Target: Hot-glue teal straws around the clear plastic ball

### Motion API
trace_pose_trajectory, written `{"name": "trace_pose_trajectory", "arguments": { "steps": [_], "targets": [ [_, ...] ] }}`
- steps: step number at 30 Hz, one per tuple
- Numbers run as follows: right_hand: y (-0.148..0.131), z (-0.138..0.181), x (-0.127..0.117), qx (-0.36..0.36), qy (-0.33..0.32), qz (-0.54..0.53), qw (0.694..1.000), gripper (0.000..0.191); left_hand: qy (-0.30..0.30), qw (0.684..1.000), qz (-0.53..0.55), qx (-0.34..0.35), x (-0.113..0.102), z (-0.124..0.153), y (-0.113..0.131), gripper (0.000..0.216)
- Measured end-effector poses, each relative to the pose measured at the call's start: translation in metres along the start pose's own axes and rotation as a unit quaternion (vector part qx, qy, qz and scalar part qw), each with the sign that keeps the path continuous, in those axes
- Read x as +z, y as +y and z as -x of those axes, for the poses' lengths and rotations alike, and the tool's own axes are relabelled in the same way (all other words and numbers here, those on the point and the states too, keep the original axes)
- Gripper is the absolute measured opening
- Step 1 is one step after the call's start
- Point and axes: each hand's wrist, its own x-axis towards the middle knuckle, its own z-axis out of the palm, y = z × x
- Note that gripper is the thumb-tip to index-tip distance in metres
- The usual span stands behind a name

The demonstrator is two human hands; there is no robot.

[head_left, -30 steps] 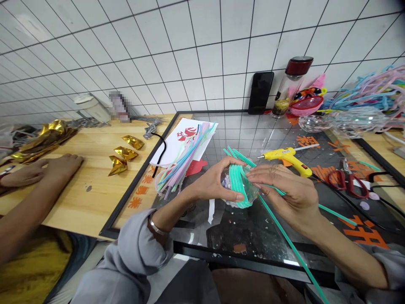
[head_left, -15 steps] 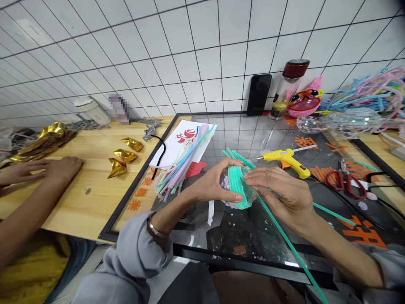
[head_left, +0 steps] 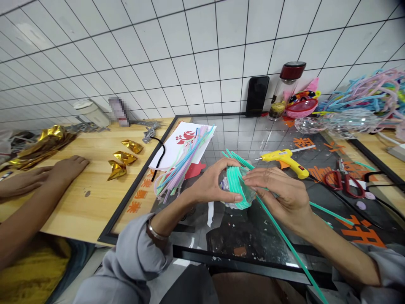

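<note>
Head view, near edge: a dark, flecked glassy top (head_left: 268, 238) in a black frame (head_left: 114, 213), with a pale wooden table (head_left: 82, 213) to the left.
Left hand (head_left: 210, 183): curved part-closed around a clear piece wound with green strips (head_left: 234, 188), held over the glass near the middle.
Right hand (head_left: 286, 194): thumb and fingertips pinched on a green strip at the piece's right side.
Orange characters (head_left: 363, 232): near right, seemingly 开; far right 彩 (head_left: 304, 143); a small column runs along the left.
Right tools: red-handled scissors (head_left: 340, 181), yellow glue gun (head_left: 281, 157).
Left middle: pastel strips (head_left: 185, 162) across white paper (head_left: 169, 147) with red print; three gold pieces (head_left: 125, 158); another person's hand (head_left: 68, 169).
Far side: dark phone (head_left: 257, 97), red-capped bottle (head_left: 284, 90), white tiled wall (head_left: 202, 46).
</note>
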Motion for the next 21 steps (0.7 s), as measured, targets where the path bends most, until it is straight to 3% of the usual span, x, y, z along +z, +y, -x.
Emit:
{"name": "trace_pose_trajectory", "arguments": {
  "steps": [9, 21],
  "targets": [
    [0.0002, 0.0002, -0.0001, -0.007, -0.003, 0.001, 1.000, 0.023, -0.001, 1.000, 0.012, -0.023, 0.0009, 0.0012, -0.0008, 0.072],
    [0.0023, 0.0009, 0.0007, -0.004, -0.005, 0.000, 1.000, 0.022, 0.001, 0.999, 0.014, 0.042, 0.0024, 0.0012, -0.0062, 0.059]
  ]
}}
